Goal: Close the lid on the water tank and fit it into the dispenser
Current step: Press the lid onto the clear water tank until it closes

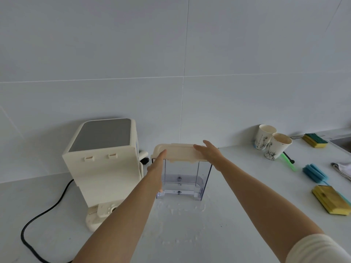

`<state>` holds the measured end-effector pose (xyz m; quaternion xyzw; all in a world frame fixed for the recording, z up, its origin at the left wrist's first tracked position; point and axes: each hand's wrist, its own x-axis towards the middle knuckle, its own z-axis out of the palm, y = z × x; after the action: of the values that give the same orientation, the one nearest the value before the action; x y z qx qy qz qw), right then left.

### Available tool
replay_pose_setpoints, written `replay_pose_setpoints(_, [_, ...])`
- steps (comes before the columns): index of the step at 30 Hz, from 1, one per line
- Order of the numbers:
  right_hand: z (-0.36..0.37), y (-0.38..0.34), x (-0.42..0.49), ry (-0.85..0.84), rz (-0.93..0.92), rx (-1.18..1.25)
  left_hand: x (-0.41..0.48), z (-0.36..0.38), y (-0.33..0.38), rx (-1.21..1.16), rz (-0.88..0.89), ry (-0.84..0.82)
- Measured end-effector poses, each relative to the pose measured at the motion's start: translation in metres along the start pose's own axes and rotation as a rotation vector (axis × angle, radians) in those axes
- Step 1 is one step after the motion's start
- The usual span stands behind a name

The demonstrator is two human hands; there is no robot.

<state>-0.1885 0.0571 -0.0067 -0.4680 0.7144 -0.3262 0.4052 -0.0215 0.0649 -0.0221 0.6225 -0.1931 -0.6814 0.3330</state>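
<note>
A clear plastic water tank (185,179) stands upright on the white counter, with a cream lid (178,152) lying across its top. My left hand (156,168) rests flat against the tank's left side, fingertips touching the lid's left end. My right hand (209,151) lies flat on the lid's right end, fingers spread. The cream dispenser (103,162) stands to the left of the tank, its back panel with two slots facing me and its base plate (98,213) bare at the front.
A black power cord (43,211) runs from the dispenser across the left counter. Water drops lie in front of the tank. At the right stand two paper cups (271,143), several sponges (329,202), a green stick and a cloth. A tiled wall rises behind.
</note>
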Motion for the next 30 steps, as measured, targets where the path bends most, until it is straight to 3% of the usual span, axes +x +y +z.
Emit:
replay_pose_setpoints(14, [-0.006,0.004,-0.007,-0.026,0.057,-0.104,-0.001,0.013,0.000,-0.054,0.209,0.112])
replay_pose_setpoints(30, [-0.008,0.019,-0.042,-0.108,0.053,-0.185,0.023,0.027,0.028,0.286,0.389,0.168])
